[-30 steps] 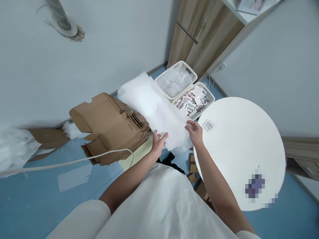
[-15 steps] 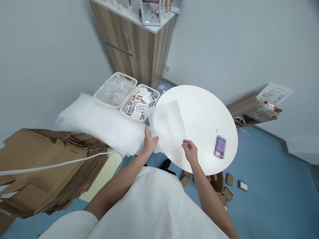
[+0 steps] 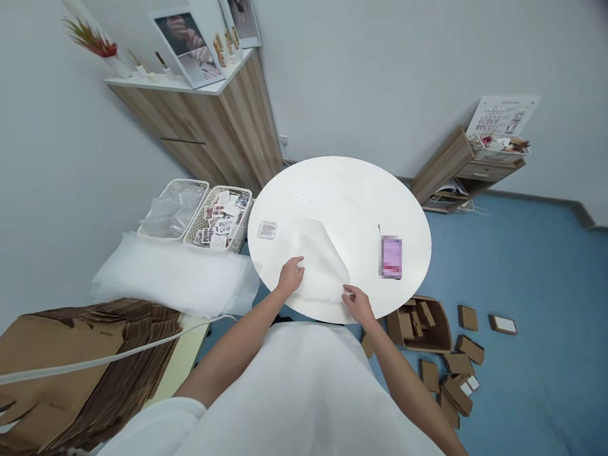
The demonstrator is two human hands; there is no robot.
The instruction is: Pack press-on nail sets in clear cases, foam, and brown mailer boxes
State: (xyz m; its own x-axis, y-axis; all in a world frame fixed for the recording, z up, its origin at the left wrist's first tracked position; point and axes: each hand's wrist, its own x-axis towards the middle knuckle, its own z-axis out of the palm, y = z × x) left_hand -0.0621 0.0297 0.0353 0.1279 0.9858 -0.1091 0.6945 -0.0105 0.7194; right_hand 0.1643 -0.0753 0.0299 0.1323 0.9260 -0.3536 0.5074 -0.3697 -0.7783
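Observation:
A thin, translucent white sheet [image 3: 320, 263], perhaps a foam bag, lies over the near part of a round white table [image 3: 351, 183]. My left hand [image 3: 291, 277] is closed at the sheet's left edge, thumb and fingers pinching it. At the sheet's near right corner, my right hand [image 3: 358, 304] pinches the edge between thumb and fingers. A small clear pack [image 3: 267, 230] with rows of little pieces rests on the table's left side, beyond my left hand. A purple, pixelated flat object [image 3: 391, 257] lies to the right of the sheet.
Left of the table are a stack of similar white sheets [image 3: 175, 272], a basket of clear bags [image 3: 173, 209], a basket of small packs [image 3: 221, 218] and flattened cardboard [image 3: 61, 373]. An open carton [image 3: 441, 326] and several small brown boxes [image 3: 468, 316] sit on the floor at right.
The view has turned right. Both hands have brought the sheet from the table's left edge onto the table. The small clear pack on the table now shows.

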